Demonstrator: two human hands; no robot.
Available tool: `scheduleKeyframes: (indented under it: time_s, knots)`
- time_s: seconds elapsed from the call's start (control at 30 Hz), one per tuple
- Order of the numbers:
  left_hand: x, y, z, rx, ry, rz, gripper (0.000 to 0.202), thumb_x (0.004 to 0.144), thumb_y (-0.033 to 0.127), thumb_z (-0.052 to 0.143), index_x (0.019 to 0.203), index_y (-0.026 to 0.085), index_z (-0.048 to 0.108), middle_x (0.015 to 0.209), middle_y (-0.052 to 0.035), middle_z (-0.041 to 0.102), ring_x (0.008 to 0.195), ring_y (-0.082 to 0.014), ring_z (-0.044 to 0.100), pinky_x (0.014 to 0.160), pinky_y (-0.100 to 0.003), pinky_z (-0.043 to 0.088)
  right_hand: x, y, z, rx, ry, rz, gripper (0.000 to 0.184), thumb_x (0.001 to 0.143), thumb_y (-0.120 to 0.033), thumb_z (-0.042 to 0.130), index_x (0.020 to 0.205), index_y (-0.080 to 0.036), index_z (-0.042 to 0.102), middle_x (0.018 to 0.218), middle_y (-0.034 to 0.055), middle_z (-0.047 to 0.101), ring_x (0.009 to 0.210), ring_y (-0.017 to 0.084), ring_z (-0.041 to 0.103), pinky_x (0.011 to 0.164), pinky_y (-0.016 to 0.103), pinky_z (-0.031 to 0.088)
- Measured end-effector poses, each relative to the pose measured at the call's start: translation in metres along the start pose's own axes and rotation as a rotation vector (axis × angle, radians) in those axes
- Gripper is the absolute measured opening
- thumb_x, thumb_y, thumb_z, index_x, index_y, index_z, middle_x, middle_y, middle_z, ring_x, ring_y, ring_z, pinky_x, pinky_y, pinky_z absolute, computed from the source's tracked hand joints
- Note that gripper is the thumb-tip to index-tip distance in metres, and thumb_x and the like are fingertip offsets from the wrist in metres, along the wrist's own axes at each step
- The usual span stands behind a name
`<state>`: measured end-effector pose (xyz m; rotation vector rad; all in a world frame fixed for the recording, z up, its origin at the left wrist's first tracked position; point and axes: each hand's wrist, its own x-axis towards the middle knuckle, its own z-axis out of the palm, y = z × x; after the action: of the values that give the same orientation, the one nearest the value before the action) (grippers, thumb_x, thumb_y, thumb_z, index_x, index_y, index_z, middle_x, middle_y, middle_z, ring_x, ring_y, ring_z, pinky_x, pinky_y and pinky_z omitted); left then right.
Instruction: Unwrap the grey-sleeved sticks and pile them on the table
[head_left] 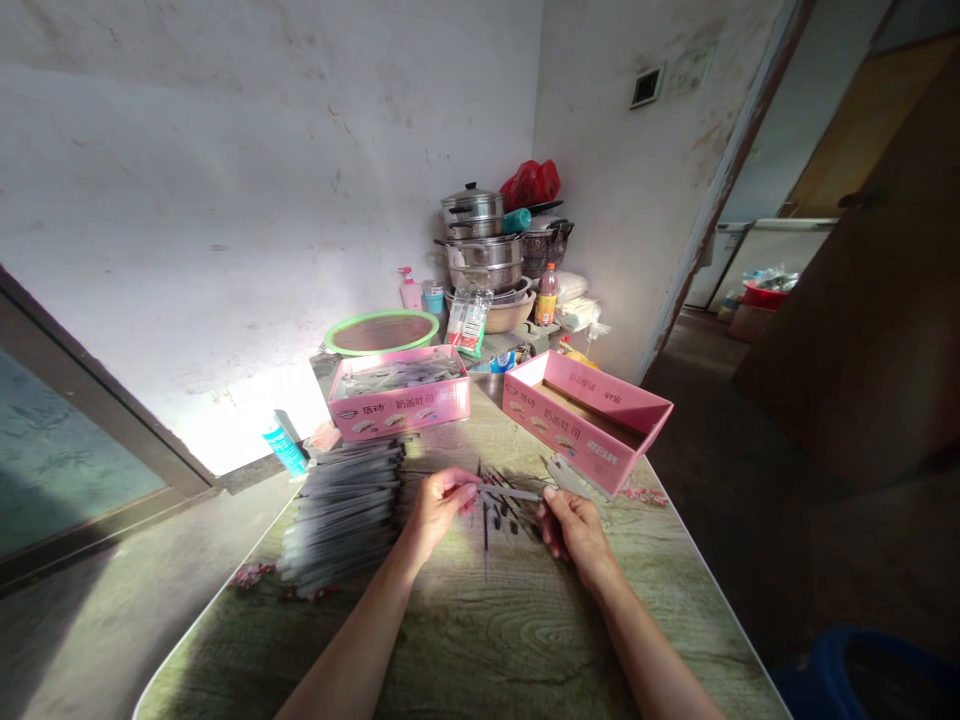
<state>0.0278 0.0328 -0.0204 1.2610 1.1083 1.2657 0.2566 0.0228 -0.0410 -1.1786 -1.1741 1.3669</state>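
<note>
My left hand [437,505] and my right hand [576,528] are both closed on the ends of one thin grey strip [510,493], held level just above the table [480,640]. Under the strip lies a small scatter of thin dark sticks [499,515]. Left of my left hand lies a big pile of grey strips [341,510]. Behind it, a pink box [400,392] holds more strips. A second pink box [585,415], tilted, stands just beyond my right hand with a few strips [566,475] leaning at its near corner.
At the back corner stand stacked metal pots [480,240], a green basin [381,331], bottles and a red bag [531,183]. A blue tube [285,445] lies by the wall at left. To the right are dark floor, a doorway and a blue bin [870,670].
</note>
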Motion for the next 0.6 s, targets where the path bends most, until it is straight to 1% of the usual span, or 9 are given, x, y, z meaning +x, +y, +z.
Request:
scheduleKeyframes:
  time_s: [0.13, 0.33, 0.47, 0.6]
  knots:
    - [-0.0013, 0.0026, -0.0017, -0.014, 0.005, -0.004, 0.027, 0.072, 0.035, 0.074, 0.085, 0.011, 0.073, 0.059, -0.0007, 0.063, 0.052, -0.0114, 0.057, 0.052, -0.023, 0.041, -0.0005, -0.0006, -0.0006, -0.009, -0.031, -0.015, 0.050, 0.084, -0.066, 0.057, 0.072, -0.017, 0.059, 0.044, -0.0034, 0.056, 0.030, 0.006, 0.039, 0.032, 0.018, 0.020]
    - [-0.0022, 0.0058, -0.0009, -0.028, 0.012, -0.011, 0.030, 0.071, 0.038, 0.075, 0.084, 0.012, 0.074, 0.059, -0.0011, 0.063, 0.052, -0.0119, 0.057, 0.052, -0.023, 0.041, -0.0017, -0.0023, 0.0006, -0.040, -0.055, 0.011, 0.052, 0.082, -0.068, 0.055, 0.071, -0.017, 0.058, 0.043, -0.0038, 0.054, 0.030, 0.007, 0.038, 0.031, 0.018, 0.020]
    - [-0.0029, 0.0053, -0.0023, -0.034, 0.009, -0.016, 0.033, 0.073, 0.041, 0.074, 0.087, 0.011, 0.074, 0.062, -0.0030, 0.066, 0.053, -0.0122, 0.058, 0.052, -0.023, 0.042, -0.0032, -0.0037, 0.0005, -0.008, -0.075, -0.003, 0.048, 0.080, -0.065, 0.061, 0.071, -0.017, 0.058, 0.045, -0.0043, 0.055, 0.031, 0.006, 0.039, 0.032, 0.018, 0.020]
    - [-0.0033, 0.0037, -0.0045, -0.037, 0.019, -0.021, 0.036, 0.076, 0.044, 0.073, 0.089, 0.011, 0.074, 0.065, -0.0045, 0.067, 0.054, -0.0117, 0.058, 0.052, -0.023, 0.043, -0.0048, -0.0072, 0.0002, 0.019, -0.100, -0.040, 0.042, 0.076, -0.057, 0.071, 0.070, -0.018, 0.057, 0.050, -0.0043, 0.056, 0.036, 0.007, 0.043, 0.034, 0.018, 0.025]
